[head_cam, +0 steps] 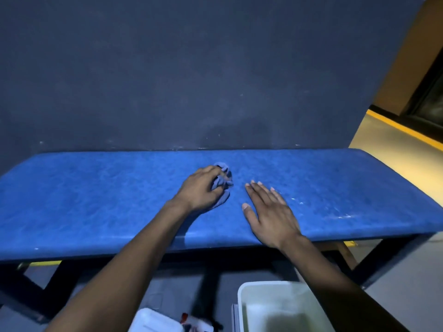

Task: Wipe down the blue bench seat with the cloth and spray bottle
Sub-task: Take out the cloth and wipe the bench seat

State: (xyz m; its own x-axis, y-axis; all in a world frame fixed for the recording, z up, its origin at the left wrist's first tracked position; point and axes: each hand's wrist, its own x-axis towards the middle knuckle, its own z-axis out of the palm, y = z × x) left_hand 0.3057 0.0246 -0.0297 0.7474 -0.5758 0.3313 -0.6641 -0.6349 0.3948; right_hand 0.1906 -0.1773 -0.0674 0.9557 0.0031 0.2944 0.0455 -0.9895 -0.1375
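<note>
The blue bench seat (96,200) runs across the view against a dark wall. My left hand (200,188) grips a bunched blue-grey cloth (224,174) and holds it down on the middle of the seat. Just to its right, my right hand (271,212) lies flat on the seat with the fingers straight and spread, holding nothing. What may be the spray bottle (191,323), white with a red part, shows only partly on the floor at the bottom edge.
A white tub (242,295) stands on the floor in front of the bench, under my right forearm. A white lid or container (153,319) lies at the bottom edge. The bench has a dark frame (374,262). A yellow floor stripe (402,130) runs at the right.
</note>
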